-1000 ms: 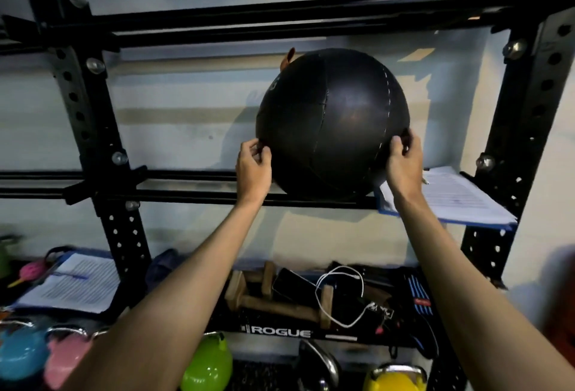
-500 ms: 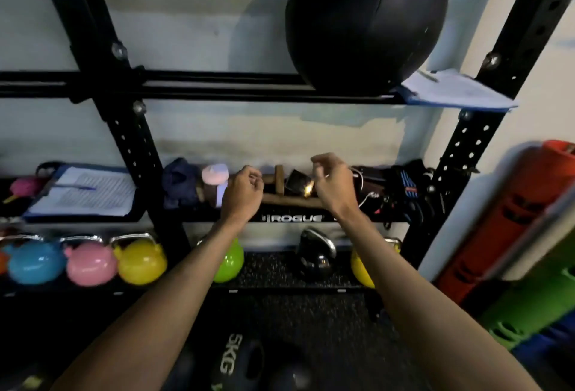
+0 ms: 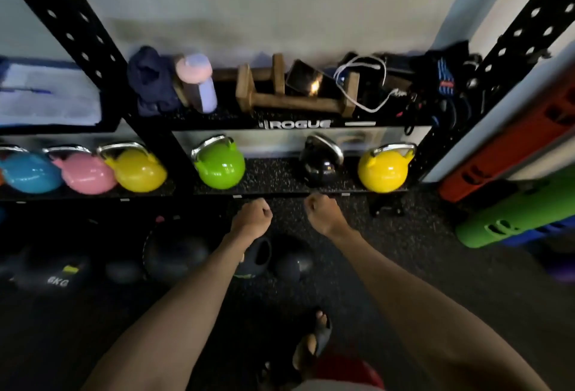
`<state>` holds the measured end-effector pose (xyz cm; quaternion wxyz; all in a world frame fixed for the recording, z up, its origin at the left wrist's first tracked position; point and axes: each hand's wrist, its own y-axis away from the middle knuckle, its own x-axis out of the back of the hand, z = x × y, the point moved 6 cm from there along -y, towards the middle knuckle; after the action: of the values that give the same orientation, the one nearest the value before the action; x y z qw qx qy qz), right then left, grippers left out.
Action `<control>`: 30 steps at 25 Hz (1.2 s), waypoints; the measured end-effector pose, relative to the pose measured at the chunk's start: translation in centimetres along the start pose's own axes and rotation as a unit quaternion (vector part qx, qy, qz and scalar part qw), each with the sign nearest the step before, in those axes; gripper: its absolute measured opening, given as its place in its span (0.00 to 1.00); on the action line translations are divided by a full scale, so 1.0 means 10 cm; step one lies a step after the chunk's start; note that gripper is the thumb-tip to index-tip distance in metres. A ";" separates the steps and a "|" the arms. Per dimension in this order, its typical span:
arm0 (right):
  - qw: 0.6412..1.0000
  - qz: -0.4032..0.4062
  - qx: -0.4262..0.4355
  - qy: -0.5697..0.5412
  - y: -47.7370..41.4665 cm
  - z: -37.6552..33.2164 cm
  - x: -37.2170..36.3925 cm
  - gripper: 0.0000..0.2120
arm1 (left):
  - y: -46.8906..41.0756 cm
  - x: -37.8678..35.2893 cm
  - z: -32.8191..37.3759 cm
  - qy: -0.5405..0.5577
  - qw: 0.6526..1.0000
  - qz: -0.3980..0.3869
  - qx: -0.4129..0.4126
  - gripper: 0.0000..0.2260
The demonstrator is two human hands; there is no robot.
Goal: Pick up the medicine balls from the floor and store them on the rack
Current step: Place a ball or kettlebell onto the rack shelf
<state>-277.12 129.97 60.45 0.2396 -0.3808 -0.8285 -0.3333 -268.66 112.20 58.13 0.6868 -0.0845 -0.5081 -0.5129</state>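
Observation:
Several dark medicine balls lie on the black rubber floor below the rack [image 3: 81, 36]. One round ball [image 3: 177, 255] sits left of my left forearm, a ball marked 6KG [image 3: 51, 274] lies further left, and another ball [image 3: 294, 263] shows between my forearms. A dark ball with a grip hole [image 3: 258, 258] is partly hidden by my left wrist. My left hand [image 3: 252, 219] and my right hand [image 3: 323, 213] hover above the floor balls with fingers curled into fists, holding nothing.
Coloured kettlebells line the bottom shelf, among them a green kettlebell [image 3: 219, 163] and a yellow kettlebell [image 3: 384, 166]. The ROGUE shelf [image 3: 217, 124] carries wooden handles, a phone and cables. Red and green foam tubes [image 3: 513, 222] lean at the right. My sandalled foot [image 3: 314, 341] stands below.
My hands let go of the big ball on the upper rails, dropped and curled. My view tilted down from the rack to the floor balls; that ball is out of view.

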 end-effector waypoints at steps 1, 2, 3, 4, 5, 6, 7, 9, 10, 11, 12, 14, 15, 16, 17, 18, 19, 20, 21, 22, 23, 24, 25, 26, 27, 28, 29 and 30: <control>1.000 -0.022 -0.018 0.010 -0.02 0.16 -0.11 0.08 | -0.01 -0.20 -0.06 -0.007 0.999 -0.032 0.012 0.07; 0.999 -0.040 -0.032 0.013 -0.03 0.29 -0.21 0.09 | -0.03 -0.39 -0.11 -0.011 0.998 -0.058 0.020 0.07; 0.996 -0.066 -0.049 0.021 -0.04 0.42 -0.31 0.10 | -0.04 -0.56 -0.15 -0.012 0.997 -0.078 0.026 0.07; 0.994 -0.087 -0.057 0.030 -0.05 0.54 -0.42 0.10 | -0.04 -0.72 -0.20 -0.011 0.995 -0.090 0.030 0.08; 0.991 -0.106 -0.070 0.048 -0.04 0.63 -0.51 0.11 | -0.05 -0.85 -0.24 -0.006 0.995 -0.099 0.032 0.09; 0.988 -0.117 -0.078 0.059 -0.06 0.77 -0.63 0.11 | -0.07 -1.01 -0.31 0.007 0.993 -0.110 0.036 0.10; 0.986 -0.127 -0.089 0.067 -0.04 0.88 -0.75 0.11 | -0.07 -1.18 -0.40 0.022 0.990 -0.129 0.048 0.11; 0.977 -0.157 -0.117 0.080 0.01 1.15 -1.05 0.12 | -0.03 -1.50 -0.64 0.031 0.980 -0.182 0.078 0.12; 0.974 -0.173 -0.125 0.081 0.01 1.27 -1.21 0.14 | -0.03 -1.65 -0.77 0.030 0.975 -0.203 0.086 0.12; 0.969 -0.188 -0.139 0.084 0.01 1.38 -1.35 0.15 | -0.07 -1.80 -0.90 0.034 0.971 -0.218 0.094 0.12; 0.966 -0.198 -0.149 0.079 -0.02 1.49 -1.47 0.15 | -0.11 -1.93 -1.01 0.037 0.968 -0.227 0.101 0.12; 0.958 -0.209 -0.183 0.072 -0.11 1.75 -1.78 0.13 | -0.28 -2.20 -1.20 0.038 0.963 -0.242 0.110 0.11; 0.954 -0.210 -0.202 0.065 -0.17 1.95 -1.99 0.16 | -0.38 -2.35 -1.29 0.041 0.961 -0.249 0.112 0.11; 0.950 -0.206 -0.228 0.055 -0.22 2.13 -2.18 0.18 | -0.51 -2.50 -1.36 0.044 0.960 -0.254 0.114 0.09; 0.945 -0.195 -0.261 0.032 -0.26 2.30 -2.38 0.17 | -0.63 -2.65 -1.45 0.048 0.958 -0.255 0.119 0.07; 0.941 -0.184 -0.285 0.006 -0.29 2.46 -2.57 0.15 | -0.76 -2.80 -1.53 0.052 0.959 -0.250 0.123 0.06; 0.933 -0.180 -0.311 -0.016 -0.34 2.65 -2.76 0.13 | -0.91 -2.95 -1.60 0.051 0.960 -0.245 0.122 0.06; 0.926 -0.180 -0.330 -0.041 -0.41 2.83 -2.97 0.13 | -1.06 -3.13 -1.66 0.042 0.962 -0.243 0.118 0.07; 0.919 -0.185 -0.343 -0.059 -0.47 2.99 -3.15 0.14 | -1.20 -3.28 -1.71 0.028 0.962 -0.248 0.111 0.09; 0.913 -0.183 -0.357 -0.077 -0.56 3.16 -3.32 0.17 | -1.33 -3.43 -1.74 0.016 0.961 -0.256 0.102 0.11; 0.899 -0.173 -0.390 -0.099 -0.64 3.46 -3.55 0.20 | -1.50 -3.62 -1.79 0.008 0.959 -0.265 0.096 0.13; 0.882 -0.155 -0.425 -0.132 -0.73 3.85 -3.82 0.25 | -1.69 -3.80 -1.84 0.004 0.960 -0.265 0.091 0.15; 0.863 -0.128 -0.454 -0.181 -0.82 4.18 -4.06 0.30 | -1.88 -3.97 -1.88 -0.001 0.962 -0.258 0.084 0.17; 0.840 -0.107 -0.474 -0.242 -0.90 4.38 -4.25 0.31 | -2.08 -4.13 -1.93 -0.007 0.966 -0.246 0.075 0.19; 0.809 -0.082 -0.492 -0.311 -0.98 4.45 -4.37 0.29 | -2.28 -4.27 -1.96 -0.014 0.971 -0.228 0.066 0.20; 0.775 -0.056 -0.511 -0.367 -1.06 4.40 -4.40 0.24 | -2.49 -4.41 -1.99 -0.020 0.976 -0.208 0.056 0.21; 0.746 -0.036 -0.525 -0.408 -1.15 4.41 -4.45 0.21 | -2.68 -4.50 -1.99 -0.023 0.980 -0.189 0.048 0.22; 0.724 -0.017 -0.534 -0.437 -1.21 4.51 -4.55 0.21 | -2.84 -4.58 -2.01 -0.023 0.983 -0.176 0.041 0.23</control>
<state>-266.09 135.71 -3.52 -0.3978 -0.5349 -0.5330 -0.5211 -276.93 114.68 1.26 0.5769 0.0225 -0.5511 -0.6025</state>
